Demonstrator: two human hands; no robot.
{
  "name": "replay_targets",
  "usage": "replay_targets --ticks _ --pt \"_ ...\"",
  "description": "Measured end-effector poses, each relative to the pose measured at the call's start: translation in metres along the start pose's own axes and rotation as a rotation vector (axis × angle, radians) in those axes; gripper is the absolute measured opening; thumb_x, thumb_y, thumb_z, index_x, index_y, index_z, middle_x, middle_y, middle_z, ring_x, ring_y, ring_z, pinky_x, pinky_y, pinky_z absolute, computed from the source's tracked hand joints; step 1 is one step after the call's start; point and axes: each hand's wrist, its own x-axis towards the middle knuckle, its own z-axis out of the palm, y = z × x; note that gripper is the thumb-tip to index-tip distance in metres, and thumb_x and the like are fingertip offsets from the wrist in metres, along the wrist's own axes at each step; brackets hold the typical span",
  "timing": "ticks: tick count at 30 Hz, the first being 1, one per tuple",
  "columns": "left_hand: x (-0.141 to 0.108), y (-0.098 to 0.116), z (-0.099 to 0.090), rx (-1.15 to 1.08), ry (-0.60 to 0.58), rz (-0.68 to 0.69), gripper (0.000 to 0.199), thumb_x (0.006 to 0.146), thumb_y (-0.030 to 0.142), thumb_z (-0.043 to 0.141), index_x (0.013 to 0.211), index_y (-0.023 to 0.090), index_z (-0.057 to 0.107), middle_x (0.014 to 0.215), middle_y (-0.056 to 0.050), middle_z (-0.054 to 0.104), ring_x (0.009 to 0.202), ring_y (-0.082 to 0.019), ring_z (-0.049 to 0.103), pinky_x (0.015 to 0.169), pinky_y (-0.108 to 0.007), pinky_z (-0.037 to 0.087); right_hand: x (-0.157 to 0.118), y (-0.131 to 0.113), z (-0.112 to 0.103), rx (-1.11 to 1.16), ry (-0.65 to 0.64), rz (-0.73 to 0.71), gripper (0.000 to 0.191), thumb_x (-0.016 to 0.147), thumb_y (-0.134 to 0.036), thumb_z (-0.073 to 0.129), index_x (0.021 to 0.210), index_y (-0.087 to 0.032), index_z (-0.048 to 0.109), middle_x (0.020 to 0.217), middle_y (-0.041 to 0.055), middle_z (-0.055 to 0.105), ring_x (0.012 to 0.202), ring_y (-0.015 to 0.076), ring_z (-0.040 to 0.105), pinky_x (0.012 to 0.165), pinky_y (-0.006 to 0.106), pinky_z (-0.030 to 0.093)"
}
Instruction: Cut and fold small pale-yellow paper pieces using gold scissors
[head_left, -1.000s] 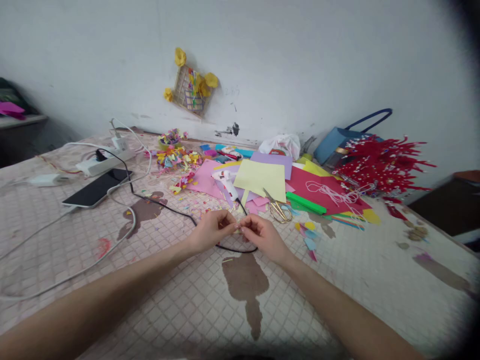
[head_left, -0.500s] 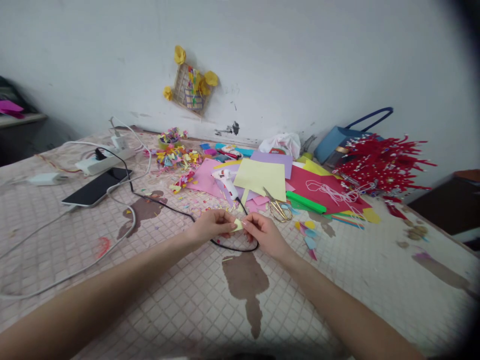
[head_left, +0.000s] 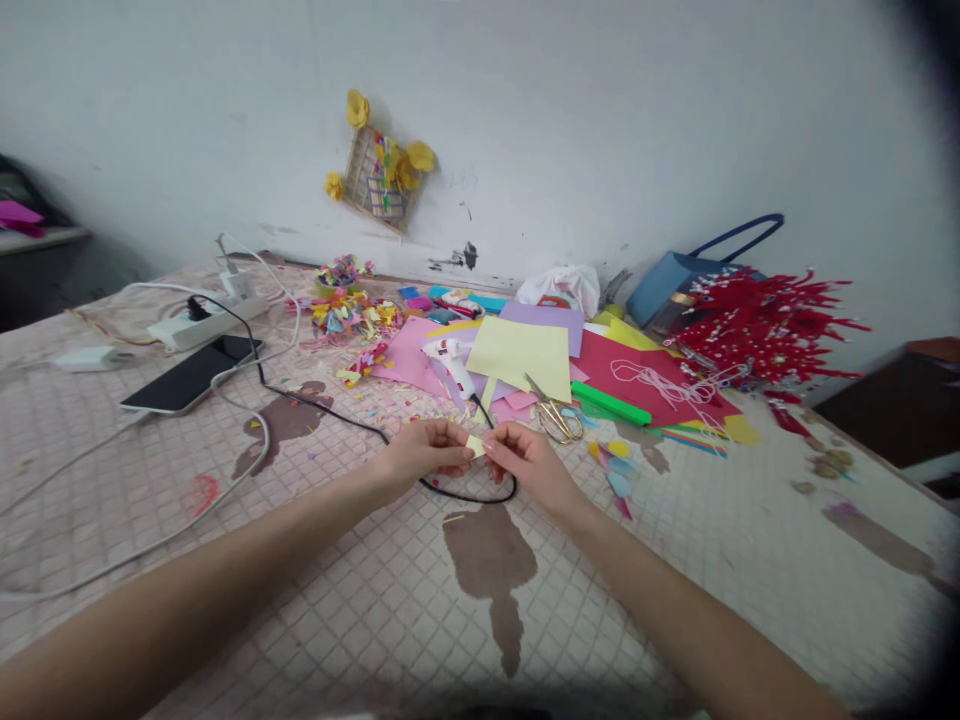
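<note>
Between my two hands is a small piece of pale yellow paper [head_left: 475, 446]. My left hand [head_left: 429, 450] pinches its left side, and my right hand [head_left: 523, 458] pinches its right side. Just beyond them lies a white glue gun [head_left: 451, 366], its black cord [head_left: 456, 493] looping on the table under and around my hands. Gold-handled scissors [head_left: 556, 414] rest to the right of the glue gun, partly over a pale yellow paper sheet [head_left: 520, 352].
Paper scraps [head_left: 356, 315] are heaped at back left. A tablet [head_left: 193, 376] and a power strip [head_left: 206, 322] with white cables lie on the left. Red fuzzy stems [head_left: 757, 325], a blue bag [head_left: 667, 285], a green stick [head_left: 611, 403] and white string [head_left: 671, 385] occupy the right.
Both hands stay almost in place, still pinching the paper piece. The piece looks turned slightly between the fingers, and the whole view has shifted a little.
</note>
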Motion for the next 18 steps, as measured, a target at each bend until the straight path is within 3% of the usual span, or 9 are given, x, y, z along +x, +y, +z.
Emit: replay_targets --ticks 9,16,18 --pt "-0.0016 -0.0014 0.0026 0.155 0.011 0.056 0.031 0.063 0.039 0.069 0.067 0.012 0.056 0.055 0.001 0.058 0.051 -0.009 0.054 0.055 -0.023 0.047 -0.0006 0.0011 0.0017 -0.042 -0.018 0.02 0.024 0.077 -0.039 0.057 0.069 -0.017 0.052 0.055 -0.0047 0.048 0.045 0.0075 0.044 0.044 0.02 0.035" --pt "-0.0056 0.0028 0.007 0.05 0.037 0.053 0.03 0.063 0.038 0.068 0.064 0.013 0.053 0.056 0.0 0.06 0.052 -0.008 0.054 0.054 -0.021 0.044 -0.0002 -0.0013 0.0028 0.191 -0.009 0.087 0.037 0.084 -0.049 0.042 0.08 -0.015 0.056 0.065 0.0016 0.057 0.05 0.0097 0.051 0.049 0.023 0.041" --pt "-0.0063 0.0035 0.0073 0.041 0.047 0.052 0.029 0.064 0.038 0.068 0.065 0.013 0.053 0.056 0.0 0.059 0.052 -0.008 0.053 0.054 -0.02 0.044 -0.0005 -0.0022 0.0028 0.182 -0.03 0.075 0.034 0.082 -0.048 0.047 0.08 -0.015 0.056 0.066 0.0011 0.056 0.052 0.0095 0.051 0.05 0.023 0.041"
